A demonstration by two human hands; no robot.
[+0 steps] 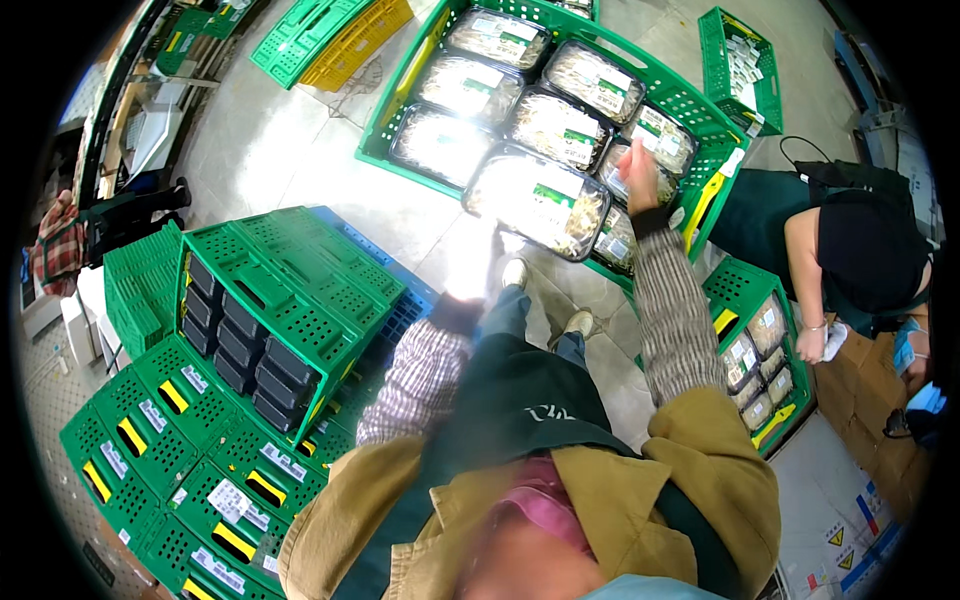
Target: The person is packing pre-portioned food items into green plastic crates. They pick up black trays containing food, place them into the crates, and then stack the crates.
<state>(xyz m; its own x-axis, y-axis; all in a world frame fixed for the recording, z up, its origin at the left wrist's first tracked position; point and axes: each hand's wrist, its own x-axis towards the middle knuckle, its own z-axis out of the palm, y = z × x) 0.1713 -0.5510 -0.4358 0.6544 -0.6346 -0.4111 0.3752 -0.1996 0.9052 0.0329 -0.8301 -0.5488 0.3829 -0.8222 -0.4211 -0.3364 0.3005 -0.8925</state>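
Note:
My left hand (476, 262), washed out by glare, is at the lower-left edge of a black food tray with a clear, labelled lid (535, 200), holding it at the near side of a large green crate (395, 100). The tray overlaps the crate's near edge. Pale shredded food shows through its lid. My right hand (637, 175) is over the trays at the crate's right, its slightly bent fingers beside another lidded tray (660, 135). Several similar trays lie in rows in the crate.
Stacked green crates (150, 440) fill the lower left, one holding black trays (240, 345), beside a blue pallet (400, 280). At right, a co-worker (860, 250) bends beside another crate of trays (750, 360) and cardboard (860, 400). More crates (330, 55) stand farther off.

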